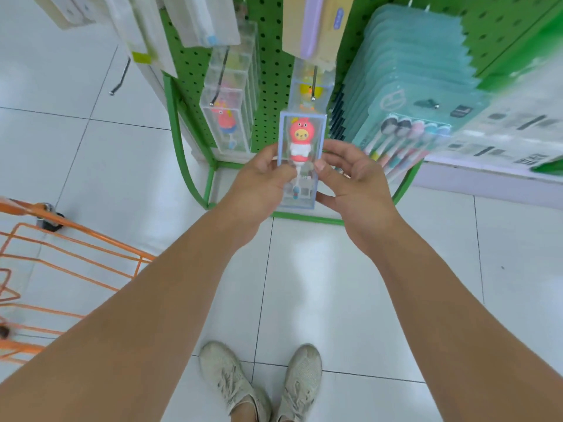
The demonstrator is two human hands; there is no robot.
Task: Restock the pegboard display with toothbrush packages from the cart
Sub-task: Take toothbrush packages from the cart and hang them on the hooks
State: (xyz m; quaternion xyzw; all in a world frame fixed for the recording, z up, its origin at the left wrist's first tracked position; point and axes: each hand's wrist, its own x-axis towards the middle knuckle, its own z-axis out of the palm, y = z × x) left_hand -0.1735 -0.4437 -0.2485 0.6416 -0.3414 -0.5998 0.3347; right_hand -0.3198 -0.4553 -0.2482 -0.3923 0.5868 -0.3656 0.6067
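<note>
A clear toothbrush package with a pink cartoon-character handle is held upright in front of the green pegboard. My left hand pinches its left edge and my right hand grips its right side. Its top sits just below a metal hook where a package with a yellow character hangs. To the left, another hook carries similar clear packages.
An orange wire cart stands at the left on the white tile floor. Teal multi-brush packs hang in a thick row at the right. White and beige packages hang above. An empty hook juts out at the upper left.
</note>
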